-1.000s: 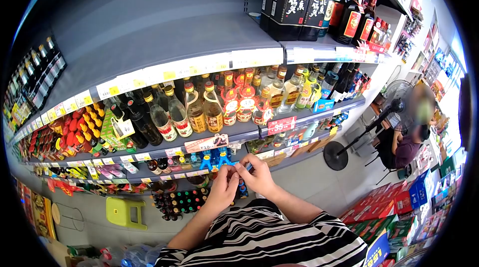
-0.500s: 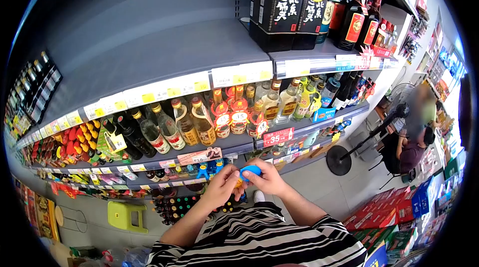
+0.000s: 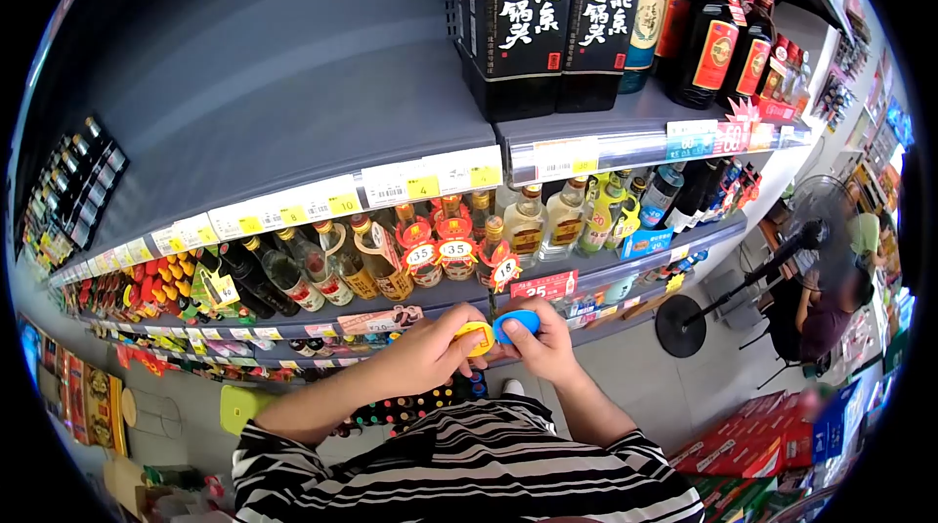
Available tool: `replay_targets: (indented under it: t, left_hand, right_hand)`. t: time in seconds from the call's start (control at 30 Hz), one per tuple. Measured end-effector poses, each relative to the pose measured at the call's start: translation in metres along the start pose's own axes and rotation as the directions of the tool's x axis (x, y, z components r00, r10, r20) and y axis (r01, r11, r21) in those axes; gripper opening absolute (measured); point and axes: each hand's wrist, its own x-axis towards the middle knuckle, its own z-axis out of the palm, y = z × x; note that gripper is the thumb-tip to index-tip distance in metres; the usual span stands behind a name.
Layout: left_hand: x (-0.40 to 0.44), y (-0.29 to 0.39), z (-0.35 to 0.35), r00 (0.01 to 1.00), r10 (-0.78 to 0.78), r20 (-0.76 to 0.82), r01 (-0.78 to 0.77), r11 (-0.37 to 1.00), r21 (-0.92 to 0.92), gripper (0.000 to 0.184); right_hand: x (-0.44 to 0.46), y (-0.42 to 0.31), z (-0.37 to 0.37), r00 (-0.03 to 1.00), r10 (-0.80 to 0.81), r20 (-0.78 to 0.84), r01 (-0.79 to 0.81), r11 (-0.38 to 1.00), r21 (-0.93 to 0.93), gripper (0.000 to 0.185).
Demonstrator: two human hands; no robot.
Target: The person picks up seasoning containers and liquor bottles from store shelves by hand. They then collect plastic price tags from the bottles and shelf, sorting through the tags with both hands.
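My left hand (image 3: 430, 352) is closed on a round yellow tag (image 3: 473, 338) with red marks, held between thumb and fingers. Beside it, my right hand (image 3: 547, 345) pinches a round blue disc (image 3: 516, 326), thumb on its face. The two discs nearly touch in front of the lower shelf. Just beyond them are a red price card (image 3: 544, 286) and bottles with red round tags (image 3: 456, 251). Black boxes (image 3: 513, 29) with yellow round 38 tags stand on the upper shelf.
Dark bottles (image 3: 88, 166) stand at the far left of the upper shelf. A green stool (image 3: 242, 409) is on the floor. At the right are a standing fan (image 3: 681, 325), a seated person (image 3: 831, 318) and red cartons (image 3: 752, 440). Crates of bottles lie below my hands.
The view has moved closer to the shelf. The blue disc came into sight between my hands; now the yellow one shows fully in my left hand, apart from the blue in my right.
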Motion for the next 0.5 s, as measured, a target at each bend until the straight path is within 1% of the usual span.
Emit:
replay_targets:
  t: [0.1,0.2,0.23,0.27,0.33,0.37,0.43,0.47,0.5]
  left_hand:
    - [0.006,0.013,-0.002,0.998,0.06,0.013,-0.059,0.997,-0.038,0.019]
    - [0.013,0.018,-0.003,0.992,0.088,0.086,-0.058,0.95,-0.305,0.02]
    - [0.015,0.019,-0.005,0.989,0.07,0.129,-0.01,0.911,-0.412,0.022]
    - [0.017,0.022,-0.008,0.989,0.04,0.14,0.026,0.896,-0.443,0.022]
    - [0.02,0.029,-0.013,0.984,-0.01,0.179,0.1,0.859,-0.502,0.023]
    - [0.023,0.026,-0.013,0.985,-0.028,0.172,0.114,0.849,-0.515,0.021]
    - [0.026,0.017,-0.016,0.99,-0.027,0.141,0.084,0.906,-0.415,0.019]
    - [0.028,0.017,-0.017,0.992,-0.023,0.128,0.068,0.93,-0.361,0.018]
    - [0.024,0.02,-0.013,0.999,0.034,0.022,-0.027,0.965,-0.262,0.015]
  right_hand:
    - [0.006,-0.015,-0.002,0.994,0.106,-0.013,-0.103,0.984,0.144,0.016]
    - [0.017,-0.008,-0.014,0.99,-0.143,0.02,0.143,0.99,-0.013,0.015]
    - [0.022,-0.012,-0.017,0.982,-0.178,0.054,0.18,0.983,-0.035,0.015]
    - [0.026,-0.014,-0.018,0.974,-0.213,0.073,0.214,0.977,-0.005,0.015]
    - [0.032,-0.017,-0.026,0.971,-0.178,0.161,0.177,0.984,0.024,0.014]
    - [0.037,-0.018,-0.024,0.959,-0.212,0.186,0.213,0.977,0.011,0.013]
    - [0.046,-0.023,-0.022,0.933,-0.277,0.23,0.289,0.957,-0.023,0.012]
    - [0.049,-0.027,-0.022,0.935,-0.255,0.248,0.274,0.96,-0.048,0.011]
    - [0.05,-0.031,-0.02,0.937,-0.229,0.264,0.257,0.964,-0.075,0.01]
